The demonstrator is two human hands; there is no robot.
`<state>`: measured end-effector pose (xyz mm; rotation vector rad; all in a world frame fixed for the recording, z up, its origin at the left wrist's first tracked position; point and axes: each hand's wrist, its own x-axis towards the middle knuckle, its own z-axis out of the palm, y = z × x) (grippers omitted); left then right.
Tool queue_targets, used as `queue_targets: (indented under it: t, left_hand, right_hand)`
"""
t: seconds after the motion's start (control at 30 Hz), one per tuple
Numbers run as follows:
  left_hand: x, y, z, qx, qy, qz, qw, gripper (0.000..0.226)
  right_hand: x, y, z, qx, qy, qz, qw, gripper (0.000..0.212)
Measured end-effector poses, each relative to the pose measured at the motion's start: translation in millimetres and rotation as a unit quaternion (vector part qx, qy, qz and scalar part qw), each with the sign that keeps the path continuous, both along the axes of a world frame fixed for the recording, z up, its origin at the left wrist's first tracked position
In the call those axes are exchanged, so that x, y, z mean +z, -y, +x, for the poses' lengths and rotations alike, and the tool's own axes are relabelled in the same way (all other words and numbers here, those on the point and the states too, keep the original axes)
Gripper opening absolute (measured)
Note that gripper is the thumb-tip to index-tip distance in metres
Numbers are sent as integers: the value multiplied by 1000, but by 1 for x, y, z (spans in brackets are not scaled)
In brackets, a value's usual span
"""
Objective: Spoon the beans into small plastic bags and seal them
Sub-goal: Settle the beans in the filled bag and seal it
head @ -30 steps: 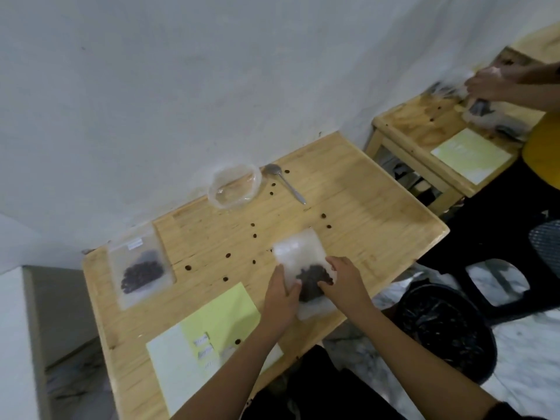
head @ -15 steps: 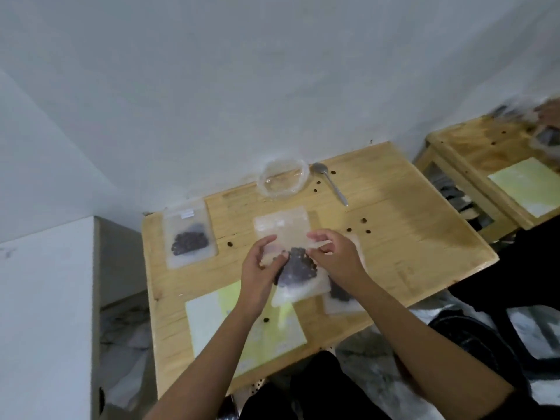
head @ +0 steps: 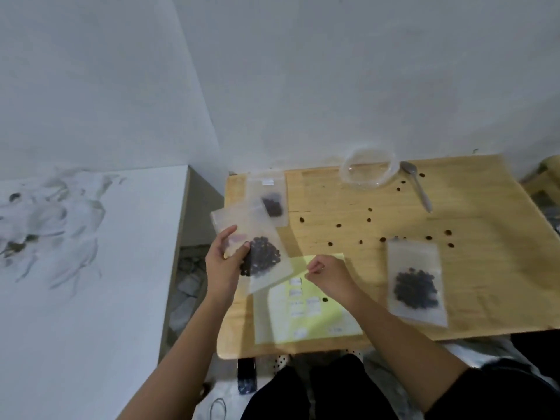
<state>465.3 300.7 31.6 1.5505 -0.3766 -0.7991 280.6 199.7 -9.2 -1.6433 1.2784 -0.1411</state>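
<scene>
Scattered beans [head: 338,225] dot the middle of the table [head: 485,268].

We record a single head-worn view. It looks forward and steeply down onto the wooden table [head: 472,268] from the table's near edge, facing the wall [head: 333,71] behind the table. It sits close: the left hand [head: 222,265] and right hand [head: 330,277] reach in across that near edge.
</scene>
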Motion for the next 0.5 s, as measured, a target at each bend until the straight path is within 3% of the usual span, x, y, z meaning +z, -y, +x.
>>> queue_targets:
  t: [0.37, 0.5]
  left_hand:
    - [1, -20, 7, 22, -21, -3, 1000, 40]
    - [4, -17, 9, 3, -20, -13, 1000, 44]
  right_hand:
    - [-14, -15, 21, 43, -77, -48, 995, 21]
    - [-1, -7, 22, -2, -49, -55, 997, 24]
